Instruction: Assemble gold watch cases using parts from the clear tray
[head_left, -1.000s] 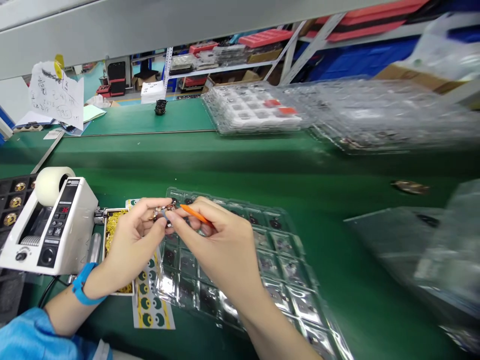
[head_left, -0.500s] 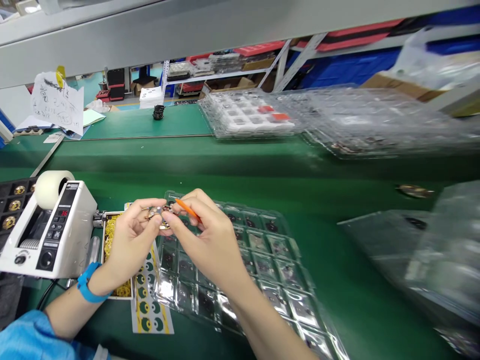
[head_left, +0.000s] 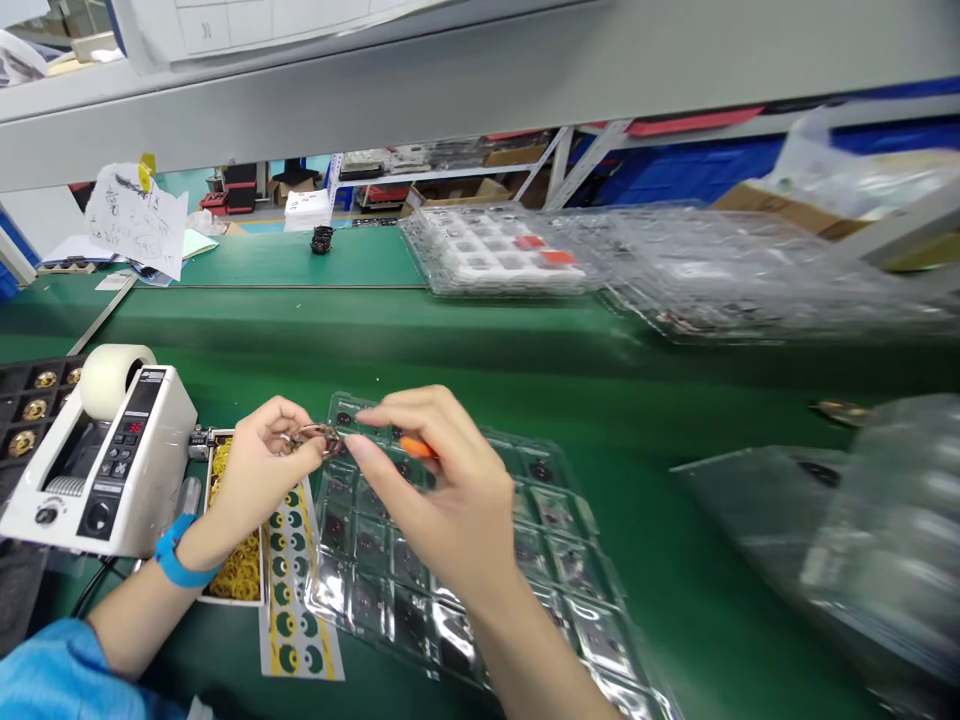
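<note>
My left hand (head_left: pixel 259 475), a blue band at its wrist, pinches a small round coppery metal part (head_left: pixel 318 437) between thumb and fingers. The part is tilted, so its edge faces me. Just right of it is my right hand (head_left: pixel 461 500), thumb and forefinger apart near the part. An orange stick-like tool (head_left: pixel 418 447) is tucked in the right fingers; most of it is hidden. Below both hands lies a clear plastic tray (head_left: pixel 341 618) whose pockets hold small dark parts. A sheet of yellow and green ring stickers (head_left: pixel 295 625) is beside the tray.
On the left stand a white tape dispenser (head_left: pixel 142 460), a box of yellow rings (head_left: pixel 241 575) and a black tray of gold parts (head_left: pixel 22 410). Stacked clear trays (head_left: pixel 510 260) occupy the back ledge. Blurred clear plastic packaging (head_left: pixel 885 530) is at right, near a loose metal part (head_left: pixel 840 412).
My right hand has moved slightly right, away from the metal part, and its thumb and forefinger have opened. The part has tipped edge-on in my left hand. The camera view has tilted slightly upward.
</note>
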